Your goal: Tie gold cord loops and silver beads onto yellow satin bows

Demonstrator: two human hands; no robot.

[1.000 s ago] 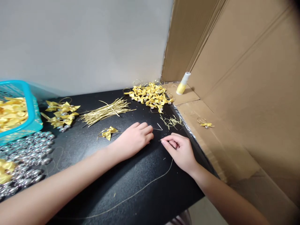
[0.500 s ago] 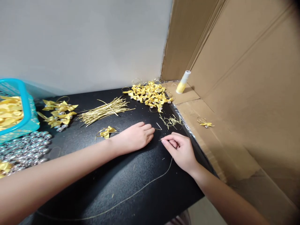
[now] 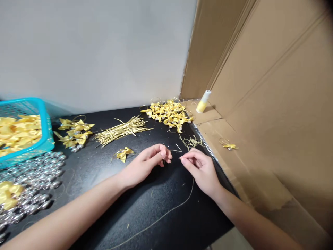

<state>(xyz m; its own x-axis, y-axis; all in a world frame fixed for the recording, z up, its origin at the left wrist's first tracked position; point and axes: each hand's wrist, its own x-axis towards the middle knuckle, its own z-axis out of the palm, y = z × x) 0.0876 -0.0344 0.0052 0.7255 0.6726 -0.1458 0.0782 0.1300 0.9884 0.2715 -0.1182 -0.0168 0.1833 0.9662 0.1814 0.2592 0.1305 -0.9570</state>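
right hand (image 3: 197, 166) pinched narrow, looks like on a thin thread (image 3: 193, 184) running toward 7 o'clock and cut off by the frame; left hand (image 3: 152, 158) half curled, can't tell if it grips anything. bow (image 3: 125, 153) at 9 o'clock, just beside left wrist. pile (image 3: 169, 113) at 12 looks done; plenty seems left: beads (image 3: 50, 166) at 9, ribbons (image 3: 20, 130) in basket (image 3: 47, 128) at 10, partly out of view. thread tip too fine to read.
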